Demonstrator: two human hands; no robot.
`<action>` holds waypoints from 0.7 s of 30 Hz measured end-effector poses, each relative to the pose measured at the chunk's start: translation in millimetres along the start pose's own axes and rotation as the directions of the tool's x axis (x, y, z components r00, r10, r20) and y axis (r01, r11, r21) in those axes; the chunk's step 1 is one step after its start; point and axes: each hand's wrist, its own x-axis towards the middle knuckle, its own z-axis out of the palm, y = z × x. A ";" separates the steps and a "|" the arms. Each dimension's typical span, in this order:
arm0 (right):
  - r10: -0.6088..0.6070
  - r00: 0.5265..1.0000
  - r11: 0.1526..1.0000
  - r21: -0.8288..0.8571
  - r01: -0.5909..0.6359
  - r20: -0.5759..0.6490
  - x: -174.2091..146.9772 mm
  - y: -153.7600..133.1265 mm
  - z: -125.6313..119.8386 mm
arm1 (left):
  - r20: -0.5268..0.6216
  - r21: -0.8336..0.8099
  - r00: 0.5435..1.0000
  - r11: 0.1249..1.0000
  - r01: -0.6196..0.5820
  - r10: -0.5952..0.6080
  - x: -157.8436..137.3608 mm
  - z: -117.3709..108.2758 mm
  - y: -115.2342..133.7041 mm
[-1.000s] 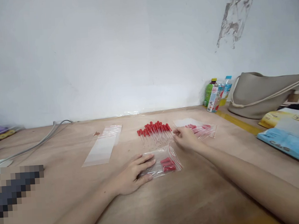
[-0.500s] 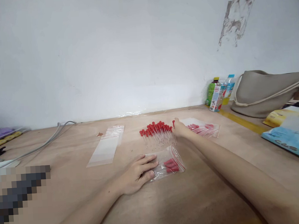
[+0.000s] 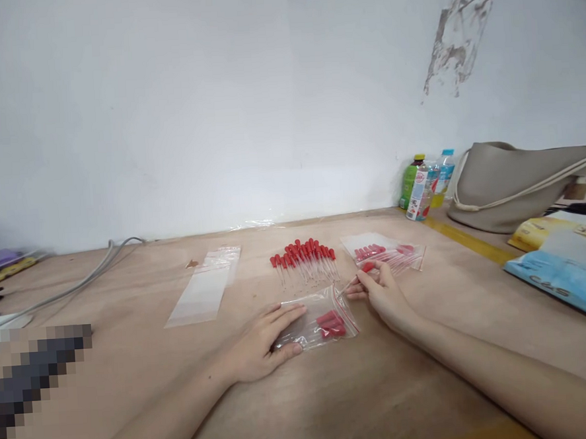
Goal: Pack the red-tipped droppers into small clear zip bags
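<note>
My left hand (image 3: 268,340) lies with fingers stretched over the closed end of a clear zip bag (image 3: 308,304), pressing it to the table. Several droppers with red bulbs (image 3: 332,324) are inside that bag. Pinched in my right hand (image 3: 381,293) is a single dropper (image 3: 368,266), its red bulb showing above the fingers and its thin tip pointing at the bag's mouth. Behind the bag, a pile of loose droppers (image 3: 305,253) is spread in a fan, red bulbs away from me. Another zip bag holding droppers (image 3: 399,256) rests just beyond my right hand.
Flat unused-looking clear bags (image 3: 202,288) lie left of the pile. A grey cable (image 3: 91,281) runs along the left side. Drink bottles (image 3: 420,188), a grey handbag (image 3: 514,183) and a blue tissue pack (image 3: 558,286) stand or lie at right. A white wall (image 3: 267,115) closes the back.
My right hand has come back from the right edge of the loose pile towards the bag's mouth, bringing one dropper. My left hand stays on the bag, its fingers spread a little wider.
</note>
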 end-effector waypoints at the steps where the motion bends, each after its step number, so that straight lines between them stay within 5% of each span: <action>1: 0.007 1.000 1.000 0.002 -0.007 0.004 -1.5 0.1 0.4 | 0.005 -0.002 1.000 1.000 0.001 -0.001 -0.3 -0.1 -0.1; 11: 0.007 1.000 1.000 0.009 -0.007 -0.002 -4.9 -3.6 -2.6 | -0.014 -0.033 1.000 0.999 -0.012 0.011 0.1 -0.2 1.9; 16: 0.128 0.939 0.971 -0.231 -0.054 0.321 1.7 -2.7 -12.7 | -0.017 -0.033 1.000 0.999 -0.007 0.006 1.2 -0.8 1.4; 21: 0.069 0.884 0.902 -0.407 0.143 0.463 16.8 -1.1 -26.1 | -0.028 -0.036 0.999 0.999 -0.017 0.015 0.8 -0.7 0.6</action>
